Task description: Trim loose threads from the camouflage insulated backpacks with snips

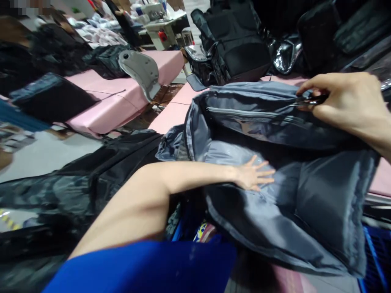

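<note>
A large grey-lined backpack (320, 195) lies wide open in front of me, with a zipped pocket (253, 116) along its far inner wall. My left hand (255, 174) reaches inside it, fingers spread flat against the grey lining. At the bag's far right rim, my right hand (351, 101) is closed around small thread snips (310, 100), their blades pointing left over the fabric. Whether the right fingers also pinch the rim, I cannot tell.
Pink-covered tables (106, 95) run across the back, with a grey plastic chair back (140, 71) between them. Another black backpack (238, 44) stands behind. Dark bags (76, 183) are piled at the left. A blue crate (377, 252) sits low at the right.
</note>
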`<action>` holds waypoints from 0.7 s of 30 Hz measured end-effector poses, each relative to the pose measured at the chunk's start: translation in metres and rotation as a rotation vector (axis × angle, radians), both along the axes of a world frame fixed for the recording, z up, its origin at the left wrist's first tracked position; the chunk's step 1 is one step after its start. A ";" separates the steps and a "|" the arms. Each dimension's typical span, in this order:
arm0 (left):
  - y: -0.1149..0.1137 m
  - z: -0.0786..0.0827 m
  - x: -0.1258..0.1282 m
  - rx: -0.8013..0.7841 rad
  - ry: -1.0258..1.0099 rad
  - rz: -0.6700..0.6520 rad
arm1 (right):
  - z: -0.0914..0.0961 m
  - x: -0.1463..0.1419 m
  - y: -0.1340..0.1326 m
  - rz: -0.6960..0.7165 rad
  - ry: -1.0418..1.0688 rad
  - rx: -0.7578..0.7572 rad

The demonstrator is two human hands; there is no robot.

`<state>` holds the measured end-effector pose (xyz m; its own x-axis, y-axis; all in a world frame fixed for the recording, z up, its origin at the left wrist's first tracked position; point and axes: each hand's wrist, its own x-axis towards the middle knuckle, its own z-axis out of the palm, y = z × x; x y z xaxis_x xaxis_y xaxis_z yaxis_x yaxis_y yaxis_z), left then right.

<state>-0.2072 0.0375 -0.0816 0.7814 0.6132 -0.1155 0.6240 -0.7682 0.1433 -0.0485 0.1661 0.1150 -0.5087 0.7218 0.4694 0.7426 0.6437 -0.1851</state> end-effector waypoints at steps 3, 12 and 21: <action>-0.013 0.000 0.028 0.009 -0.145 -0.272 | 0.006 -0.001 -0.001 0.083 -0.117 -0.004; 0.001 0.038 0.042 -0.179 0.057 0.014 | 0.009 0.015 -0.016 0.234 -0.053 -0.024; -0.006 0.160 -0.026 0.199 -0.193 0.203 | 0.001 0.014 -0.013 0.301 -0.070 0.181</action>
<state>-0.2333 0.0314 0.0786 0.6368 0.7542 0.1603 0.7430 -0.6558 0.1336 -0.0345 0.1529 0.1159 -0.7215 0.4425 0.5326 0.5212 0.8534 -0.0030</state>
